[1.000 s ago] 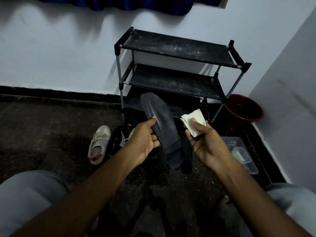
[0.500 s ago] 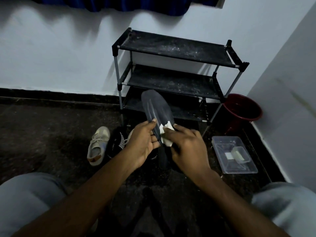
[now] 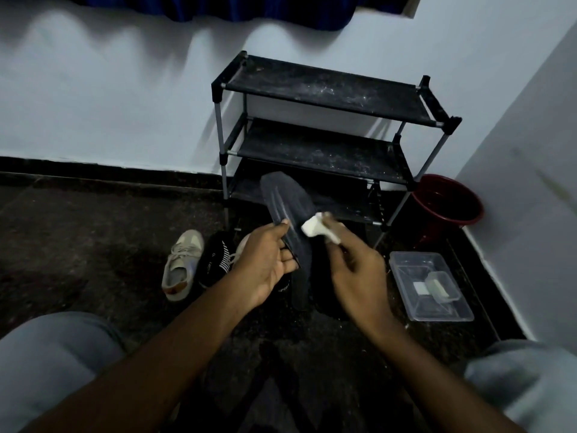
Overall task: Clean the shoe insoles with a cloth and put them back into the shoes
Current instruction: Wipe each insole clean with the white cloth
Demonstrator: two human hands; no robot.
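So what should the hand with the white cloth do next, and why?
Probably wipe the cloth up toward the top of the insole: the right hand pinches it at the insole's middle while the left hand holds the insole up, so the stretch above looks next.

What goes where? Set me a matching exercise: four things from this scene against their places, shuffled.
1 dark insole
2 white cloth
3 red bucket
4 beige sneaker

A pinched in the right hand
B lying left of the left hand
C held by the left hand
D right of the shoe rack

Pairs: 1-C, 2-A, 3-D, 4-B
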